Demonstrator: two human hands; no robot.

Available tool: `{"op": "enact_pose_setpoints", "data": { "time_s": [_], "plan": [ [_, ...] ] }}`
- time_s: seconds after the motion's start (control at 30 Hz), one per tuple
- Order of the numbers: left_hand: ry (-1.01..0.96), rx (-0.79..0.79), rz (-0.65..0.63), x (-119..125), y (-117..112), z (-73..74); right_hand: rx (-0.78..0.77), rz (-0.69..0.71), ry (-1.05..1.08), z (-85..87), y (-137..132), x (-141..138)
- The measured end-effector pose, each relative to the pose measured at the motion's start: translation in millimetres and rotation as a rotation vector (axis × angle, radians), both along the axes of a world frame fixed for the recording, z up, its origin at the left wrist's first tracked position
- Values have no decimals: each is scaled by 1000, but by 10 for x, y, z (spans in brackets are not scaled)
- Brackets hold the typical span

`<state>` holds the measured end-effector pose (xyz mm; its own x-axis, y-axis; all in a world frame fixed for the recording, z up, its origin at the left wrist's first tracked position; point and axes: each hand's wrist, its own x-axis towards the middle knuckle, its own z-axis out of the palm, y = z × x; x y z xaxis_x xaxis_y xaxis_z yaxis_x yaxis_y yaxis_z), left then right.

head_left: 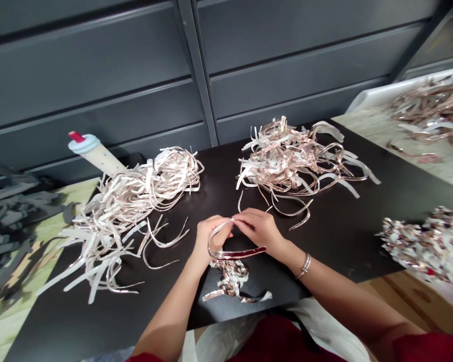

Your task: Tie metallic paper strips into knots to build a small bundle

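Observation:
My left hand (214, 234) and my right hand (257, 230) meet over the front middle of the black table. Between their pinched fingertips is the end of a narrow strip (237, 254), white on one face and shiny rose-gold on the other. The strip loops down and its free end curves back toward my right wrist. Both hands are closed, fingertips nearly touching. Just below them on the table lies a small heap of short crumpled strip pieces (232, 279). Exactly how the two hands share the strip end is too small to make out.
Long curly strips form a pile on the left (136, 201) and another at the back right (290, 161). A cup with a pale blue lid (98, 151) leans behind the left pile. Dark scraps (18, 211) lie far left; short pieces (430, 246) are heaped right. Grey panels (136, 65) stand behind the table.

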<state>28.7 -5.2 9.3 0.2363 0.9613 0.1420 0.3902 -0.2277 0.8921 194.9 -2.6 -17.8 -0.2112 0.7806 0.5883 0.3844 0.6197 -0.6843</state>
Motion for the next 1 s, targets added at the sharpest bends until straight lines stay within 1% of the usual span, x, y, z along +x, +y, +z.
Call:
{"op": "enact_pose_setpoints", "data": {
  "time_s": [0.1, 0.2, 0.3, 0.4, 0.6, 0.73, 0.8, 0.87, 1.0],
  "plan": [
    [101, 127, -46, -3, -18, 4, 103, -48, -123, -47, -7, -9],
    [188, 201, -93, 19, -44, 18, 116, -46, -218, -63, 4, 2],
    [267, 229, -117, 51, -64, 26, 105, -32, -288, -42, 13, 16],
    [287, 229, -132, 71, -67, 24, 107, -48, -323, -23, 20, 10],
    [225, 187, -148, 66, -56, 0, 87, -89, -236, -21, 39, -15],
    [196, 163, -109, 49, -44, -17, -8, -42, -100, 9, 34, -1],
    [196, 164, -94, 42, -42, -15, -10, -18, -74, 9, 31, 8],
    [216, 176, -91, 40, -44, -5, 44, -11, -131, -10, 33, 18],
    [303, 218, -108, 44, -47, 14, 137, -10, -413, -63, 50, 33]
  ]
}}
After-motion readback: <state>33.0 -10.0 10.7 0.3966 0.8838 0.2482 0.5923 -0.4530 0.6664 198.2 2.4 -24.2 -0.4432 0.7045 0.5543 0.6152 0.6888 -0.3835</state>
